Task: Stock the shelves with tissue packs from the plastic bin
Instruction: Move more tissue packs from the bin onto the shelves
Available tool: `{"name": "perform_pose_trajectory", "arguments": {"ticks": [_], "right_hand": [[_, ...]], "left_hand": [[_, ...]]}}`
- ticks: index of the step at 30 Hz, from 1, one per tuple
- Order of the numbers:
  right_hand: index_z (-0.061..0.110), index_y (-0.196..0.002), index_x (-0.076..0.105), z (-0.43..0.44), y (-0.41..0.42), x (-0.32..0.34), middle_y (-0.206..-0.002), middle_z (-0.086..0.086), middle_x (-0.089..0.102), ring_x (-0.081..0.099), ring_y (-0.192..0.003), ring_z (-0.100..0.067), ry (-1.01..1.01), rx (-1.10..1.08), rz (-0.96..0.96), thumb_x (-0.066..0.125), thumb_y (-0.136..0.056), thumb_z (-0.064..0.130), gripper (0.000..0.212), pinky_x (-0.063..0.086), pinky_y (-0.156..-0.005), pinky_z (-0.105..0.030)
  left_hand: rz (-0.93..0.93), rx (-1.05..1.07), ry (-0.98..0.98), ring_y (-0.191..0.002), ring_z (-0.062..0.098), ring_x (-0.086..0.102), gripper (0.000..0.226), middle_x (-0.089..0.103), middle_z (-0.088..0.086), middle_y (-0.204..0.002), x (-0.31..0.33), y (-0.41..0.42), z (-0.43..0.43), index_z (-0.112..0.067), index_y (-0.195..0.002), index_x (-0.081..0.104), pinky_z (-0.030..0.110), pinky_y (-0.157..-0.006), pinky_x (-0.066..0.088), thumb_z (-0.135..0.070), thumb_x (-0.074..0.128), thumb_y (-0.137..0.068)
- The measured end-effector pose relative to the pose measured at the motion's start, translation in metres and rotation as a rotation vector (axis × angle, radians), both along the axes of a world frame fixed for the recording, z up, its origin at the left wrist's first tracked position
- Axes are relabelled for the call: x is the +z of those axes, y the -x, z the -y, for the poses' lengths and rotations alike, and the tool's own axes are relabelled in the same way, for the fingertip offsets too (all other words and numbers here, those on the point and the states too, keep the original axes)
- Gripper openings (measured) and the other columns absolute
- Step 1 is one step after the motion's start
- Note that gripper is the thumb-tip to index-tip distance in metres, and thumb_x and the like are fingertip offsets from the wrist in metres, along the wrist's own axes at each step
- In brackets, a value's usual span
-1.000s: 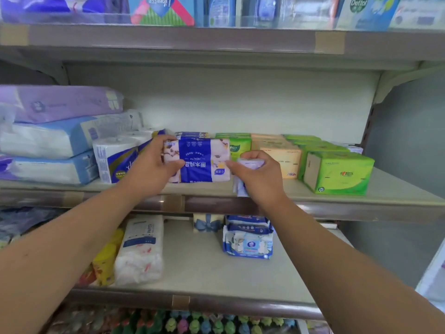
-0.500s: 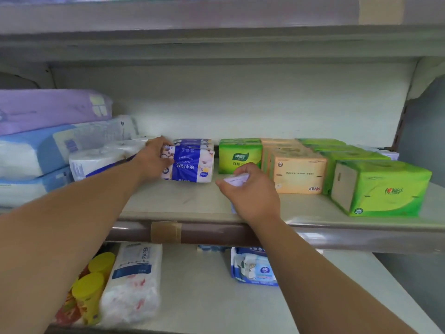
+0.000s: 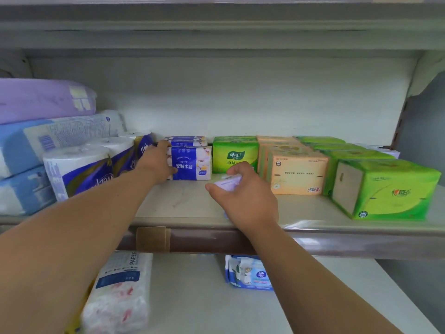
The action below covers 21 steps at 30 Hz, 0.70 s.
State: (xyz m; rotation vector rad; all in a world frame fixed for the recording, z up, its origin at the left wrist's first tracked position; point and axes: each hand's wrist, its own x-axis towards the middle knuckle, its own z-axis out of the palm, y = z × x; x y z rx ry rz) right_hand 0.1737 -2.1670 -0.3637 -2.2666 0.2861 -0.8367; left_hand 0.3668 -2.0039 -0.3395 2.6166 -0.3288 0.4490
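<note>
On the middle shelf [image 3: 187, 203], the left hand [image 3: 156, 162] grips the left end of a blue-and-white tissue pack [image 3: 192, 162]. Its fingers [image 3: 163, 143] curl over the pack's top edge and the thumb lies across the lower front. The left forearm stretches forward from the lower left, nearly straight, with the back of the hand facing the camera. This pack stands on the shelf at the front of a short row of like packs, between the toilet rolls [image 3: 79, 169] on its left and a green tissue pack [image 3: 234, 154] on its right.

Nearer the shelf's front edge, the right hand [image 3: 248, 201] holds a small lilac pack [image 3: 227, 182], pinched between the thumb below and the curled fingers above. Most of that pack is hidden behind the hand. The right forearm rises from the lower right, and the wrist crosses the shelf lip. Just right of this hand stand the orange tissue boxes [image 3: 297, 173], then the green boxes [image 3: 385, 189].
</note>
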Motion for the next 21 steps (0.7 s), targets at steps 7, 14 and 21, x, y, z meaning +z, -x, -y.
{"name": "perform_pose_trajectory", "arguments": {"ticks": [7,14,21], "right_hand": [[0.036,-0.102,0.052,0.002,0.0,0.0,-0.091,0.013,0.063,0.061,-0.086,-0.015,-0.01,0.043,-0.003,0.068,-0.071,0.065,0.045,0.048,-0.074,-0.028],[0.026,-0.127,0.043,-0.001,0.003,-0.002,-0.076,0.014,0.054,0.06,-0.088,-0.023,-0.042,0.044,0.118,0.044,-0.095,0.055,0.043,0.041,-0.072,-0.031],[0.017,-0.102,0.058,-0.003,0.038,0.014,-0.084,0.005,0.059,0.054,-0.08,-0.016,-0.514,0.026,0.414,0.041,-0.103,0.03,0.022,0.036,-0.07,-0.027]], "left_hand": [[-0.005,0.107,0.052,-0.131,0.04,0.037,0.087,0.027,0.018,-0.143,0.003,0.023,0.021,-0.021,-0.145,0.019,0.051,-0.102,0.042,-0.021,0.074,-0.078],[0.225,-0.15,0.353,-0.125,0.028,0.041,0.041,0.05,0.006,-0.13,0.012,0.107,0.048,-0.019,-0.121,0.057,0.035,-0.103,0.032,-0.028,0.059,-0.081],[-0.245,-0.66,0.77,-0.102,0.011,0.064,0.024,0.068,-0.004,-0.114,-0.011,0.198,0.066,-0.024,-0.119,0.062,0.025,-0.086,0.052,-0.025,0.053,-0.096]]}}
